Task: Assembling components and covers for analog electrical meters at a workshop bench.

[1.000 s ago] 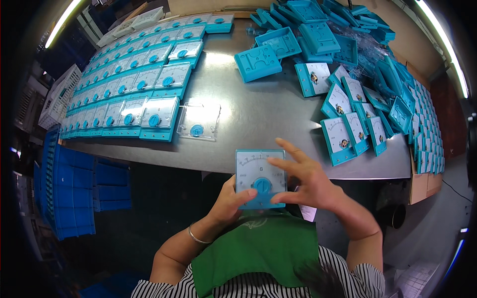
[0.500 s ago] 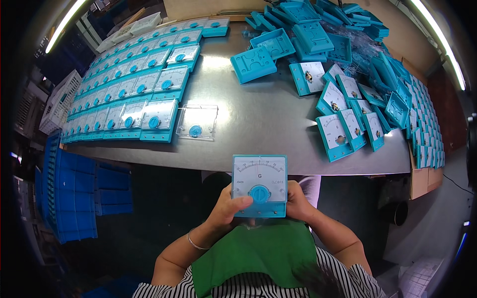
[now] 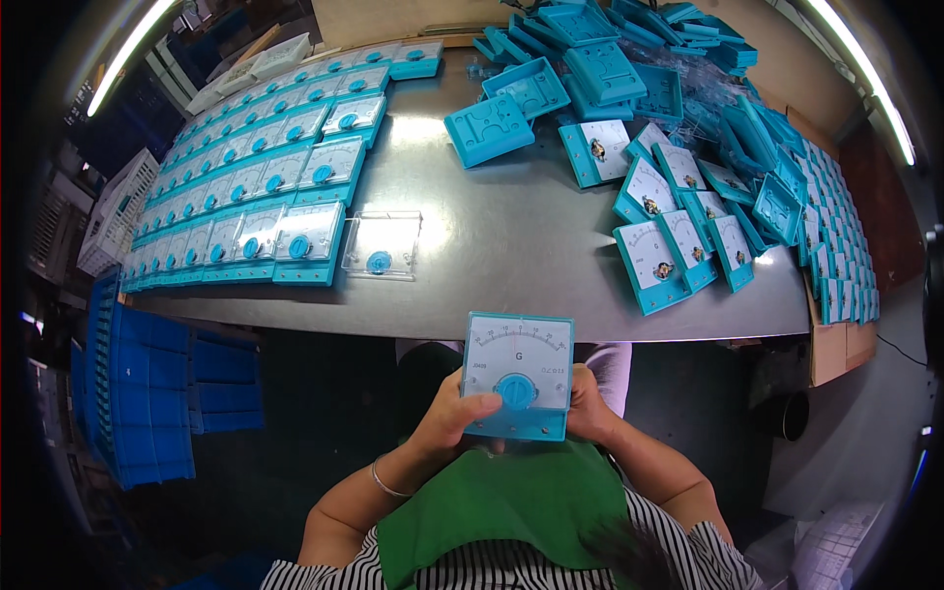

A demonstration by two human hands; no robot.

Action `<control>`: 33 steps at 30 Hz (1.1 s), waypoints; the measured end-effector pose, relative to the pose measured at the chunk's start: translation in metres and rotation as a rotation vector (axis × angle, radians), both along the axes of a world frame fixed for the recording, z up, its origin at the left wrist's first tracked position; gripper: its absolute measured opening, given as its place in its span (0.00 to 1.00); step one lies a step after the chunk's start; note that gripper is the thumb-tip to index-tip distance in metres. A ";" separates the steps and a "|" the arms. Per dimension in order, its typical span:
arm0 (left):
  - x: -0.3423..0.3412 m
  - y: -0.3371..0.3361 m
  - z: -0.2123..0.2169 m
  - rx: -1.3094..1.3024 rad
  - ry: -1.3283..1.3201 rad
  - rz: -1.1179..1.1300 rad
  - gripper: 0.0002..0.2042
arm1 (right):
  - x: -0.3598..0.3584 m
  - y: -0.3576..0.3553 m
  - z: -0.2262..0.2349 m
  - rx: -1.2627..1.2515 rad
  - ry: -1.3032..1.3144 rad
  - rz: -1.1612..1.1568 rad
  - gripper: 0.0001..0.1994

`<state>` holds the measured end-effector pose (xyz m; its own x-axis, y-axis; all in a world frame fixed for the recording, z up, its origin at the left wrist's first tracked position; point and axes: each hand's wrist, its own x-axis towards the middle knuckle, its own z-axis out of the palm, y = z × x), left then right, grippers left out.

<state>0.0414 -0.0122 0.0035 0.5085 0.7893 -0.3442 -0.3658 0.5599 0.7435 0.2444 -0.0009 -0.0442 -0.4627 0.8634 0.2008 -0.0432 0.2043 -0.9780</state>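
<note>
Head view: blue meter (image 3: 518,366) at lower centre of frame, left hand (image 3: 452,411) clamped on its left side, thumb beside the dial. Right hand (image 3: 591,403) at its right edge, fingers partly hidden, can't tell if gripping. Clear cover (image 3: 388,239) lies left of centre, finished-looking meter rows (image 3: 246,182) upper left, blue housings (image 3: 602,76) upper right.

A long white tube light (image 3: 128,54) glows upper left, another long white tube (image 3: 870,84) upper right. Glare whitens the grey, shiny metal counter (image 3: 482,236) toward upper centre; the dark green floor (image 3: 324,403) below is dim. Lens distortion bows the counter's front edge; the square white-and-teal meter (image 3: 518,366) I hold looks crisp.
</note>
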 end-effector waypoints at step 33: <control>-0.001 0.010 -0.014 -0.049 -0.043 0.028 0.34 | -0.007 0.004 -0.020 0.154 -0.018 -0.152 0.14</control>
<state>0.0400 -0.0018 -0.0106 0.5018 0.7861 -0.3609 -0.4127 0.5843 0.6988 0.2377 0.0030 -0.0642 -0.3346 0.8831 0.3289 0.0169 0.3546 -0.9349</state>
